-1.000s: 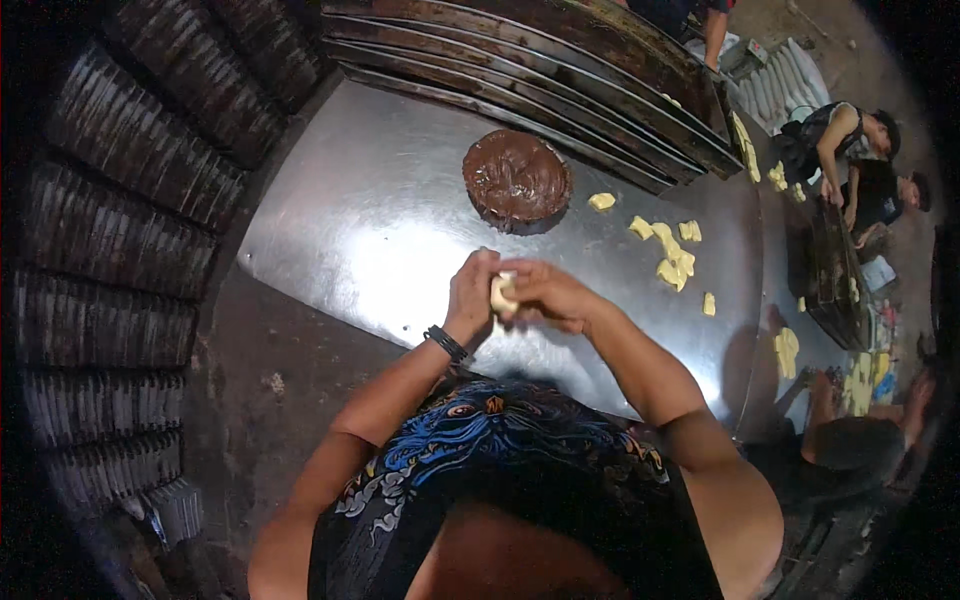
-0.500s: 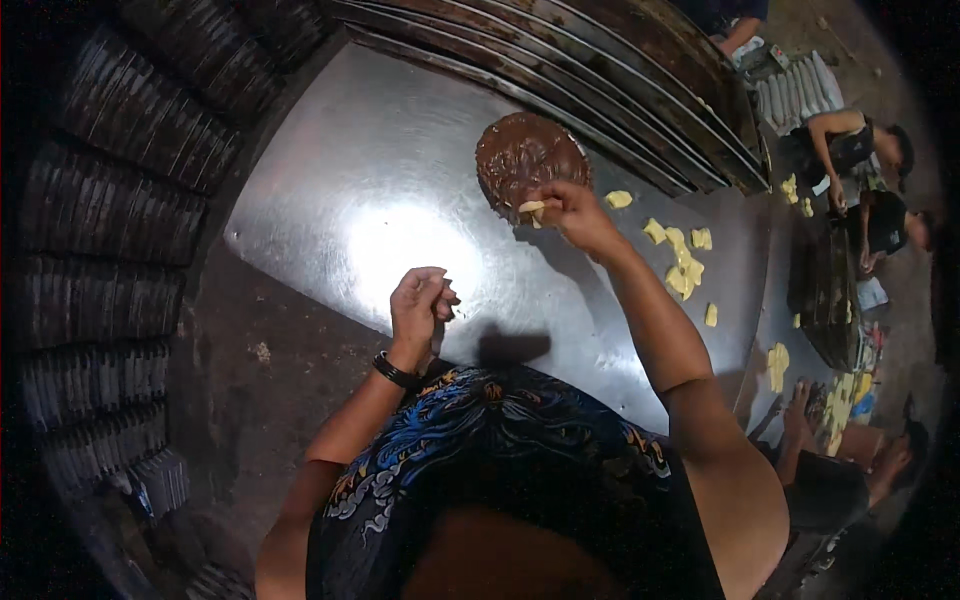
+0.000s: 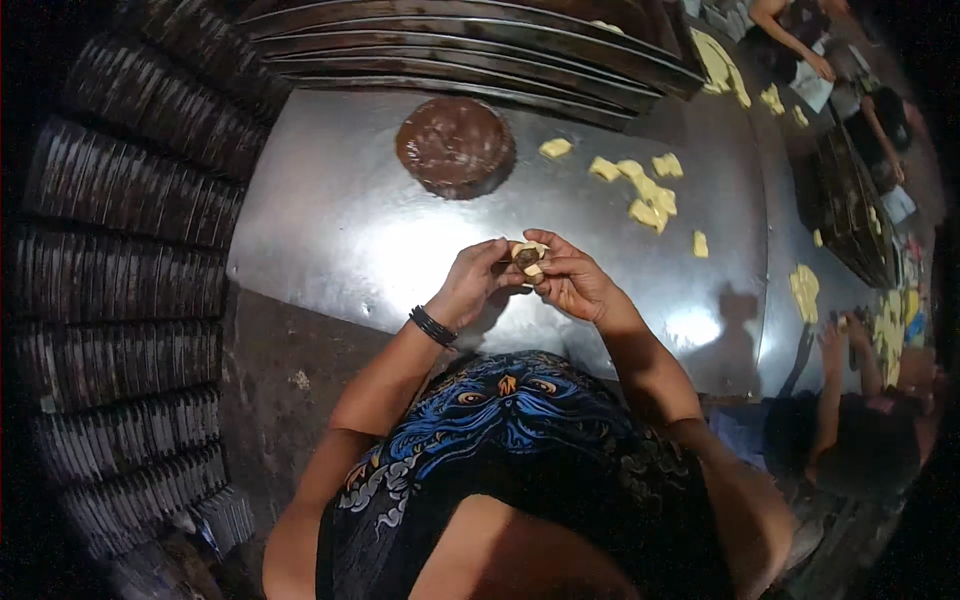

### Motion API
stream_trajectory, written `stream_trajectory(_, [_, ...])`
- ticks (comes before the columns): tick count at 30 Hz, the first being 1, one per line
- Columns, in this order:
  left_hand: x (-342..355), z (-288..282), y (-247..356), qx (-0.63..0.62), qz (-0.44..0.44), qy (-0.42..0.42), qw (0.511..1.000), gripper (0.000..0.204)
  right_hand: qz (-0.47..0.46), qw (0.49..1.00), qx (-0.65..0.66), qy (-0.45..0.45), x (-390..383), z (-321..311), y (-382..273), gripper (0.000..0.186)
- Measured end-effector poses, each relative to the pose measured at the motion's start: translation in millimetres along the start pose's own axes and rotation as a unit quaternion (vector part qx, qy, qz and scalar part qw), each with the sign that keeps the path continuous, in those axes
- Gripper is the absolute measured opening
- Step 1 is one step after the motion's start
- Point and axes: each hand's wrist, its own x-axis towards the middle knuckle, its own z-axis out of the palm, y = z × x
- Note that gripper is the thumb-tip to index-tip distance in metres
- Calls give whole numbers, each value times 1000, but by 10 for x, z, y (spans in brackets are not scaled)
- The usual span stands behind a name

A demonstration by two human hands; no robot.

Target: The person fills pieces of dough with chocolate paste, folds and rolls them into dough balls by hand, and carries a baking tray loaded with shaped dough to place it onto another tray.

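Observation:
My left hand [image 3: 475, 280] and my right hand [image 3: 570, 280] meet over the metal table, in front of my chest. Between their fingertips is a small piece of pale yellow dough [image 3: 533, 247] with a brown lump of filling [image 3: 525, 259] showing in its middle. The fingers of both hands are pinched around the dough. Beyond them lies a round mass of glossy brown filling [image 3: 455, 147]. Several pieces of yellow dough [image 3: 650, 205] are scattered on the table to its right.
Stacked dark baking trays [image 3: 470, 50] stand along the table's far side. Rows of more dark trays [image 3: 120, 290] fill the left. At the right, other people work around a surface with dough [image 3: 805, 292], and a tray stack [image 3: 845, 200] stands there.
My right hand has come back from the brown filling toward my chest and met my left hand. The dough now holds a brown lump between both hands. The view has turned somewhat.

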Motion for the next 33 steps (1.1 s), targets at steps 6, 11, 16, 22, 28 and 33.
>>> stream_trajectory(6, [-1, 167, -380, -11, 27, 95, 995, 21, 9, 997, -62, 55, -291, -307, -74, 35])
stream_trajectory(11, [-22, 59, -424, -3, 49, 87, 995, 22, 16, 967, -116, 225, -335, -161, -126, 26])
stream_trajectory(16, [-42, -1, -269, 418, 401, 52, 813, 26, -241, 676, -671, 186, -35, 250, 54, 18])
stream_trajectory(22, [-178, -119, 42, 336, 297, 17, 894, 34, -294, 650, -665, 222, 138, 307, 244, 17])
stream_trajectory(28, [-122, 3, -58, 419, 309, -58, 852, 44, -360, 552, -706, 260, -129, 205, 385, 17])
stream_trajectory(33, [-52, 115, -84, 324, 213, -69, 919, 39, -336, 385, -811, 284, -884, -744, 492, 12])
